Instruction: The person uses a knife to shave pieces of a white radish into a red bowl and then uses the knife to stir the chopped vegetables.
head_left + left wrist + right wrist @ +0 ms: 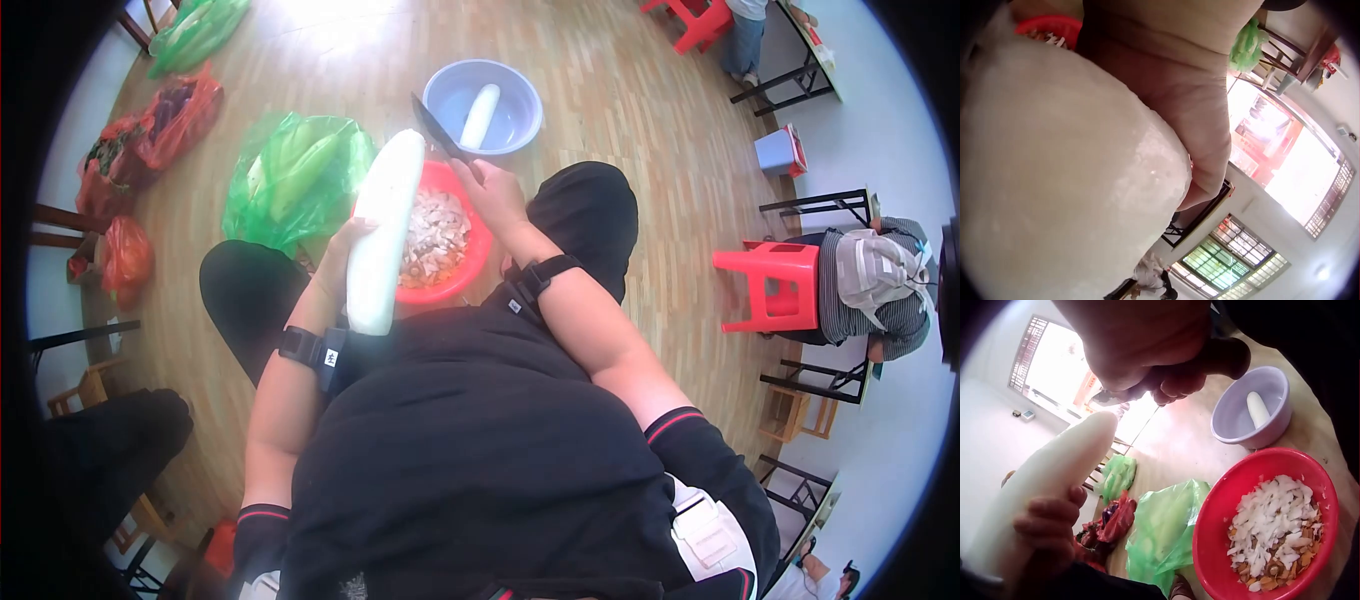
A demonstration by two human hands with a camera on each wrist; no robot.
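Observation:
My left hand [348, 243] grips a long, peeled white daikon radish [387, 235], fingers curled round its side. It stands tilted lengthwise, its upper end beside the knife. In the left wrist view the pale radish [1072, 169] fills much of the picture. My right hand [492, 196] holds a kitchen knife [436, 127] by its dark handle [1225, 359], the blade pointing up and left, past the radish's upper end. Below both hands is a red basin [1329, 506] with white shavings [1272, 515] over orange-brown peelings.
A lavender basin [532, 105] holding another peeled radish [481, 116] stands beyond the red one. To the left lies a green plastic bag [300, 180] of long vegetables. Red bags [180, 115] line the left side. A person sits on a red stool [770, 290] at right.

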